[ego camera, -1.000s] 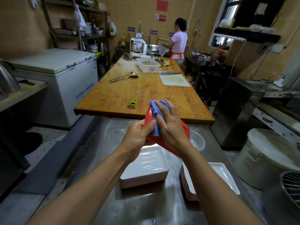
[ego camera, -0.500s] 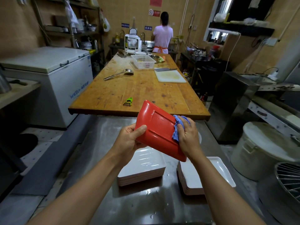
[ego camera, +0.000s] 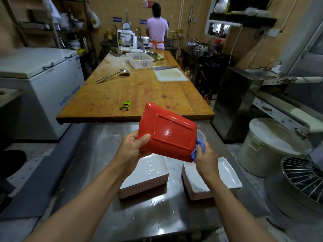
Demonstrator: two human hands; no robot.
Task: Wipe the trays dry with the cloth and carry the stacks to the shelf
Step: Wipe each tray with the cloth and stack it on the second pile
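I hold a red tray (ego camera: 167, 133) tilted in the air, its underside facing me. My left hand (ego camera: 132, 149) grips its lower left edge with the thumb on the red face. My right hand (ego camera: 205, 155) pinches a blue cloth (ego camera: 197, 150) against the tray's lower right corner. Below it, on the steel counter (ego camera: 104, 154), stand two stacks of trays with white insides: one stack (ego camera: 148, 177) under my left wrist, another (ego camera: 225, 175) partly hidden by my right forearm.
A long wooden table (ego camera: 139, 91) lies ahead with a green peeler (ego camera: 125, 105), ladle (ego camera: 111, 75), cutting board (ego camera: 169, 74) and white basket (ego camera: 140, 60). A person (ego camera: 156, 30) stands at the far sink. Chest freezer (ego camera: 40, 82) left, white lidded bucket (ego camera: 269, 147) and wire rack (ego camera: 304, 179) right.
The cloth slid from the tray's upper middle to its lower right corner. The tray turned so its red underside faces me more fully.
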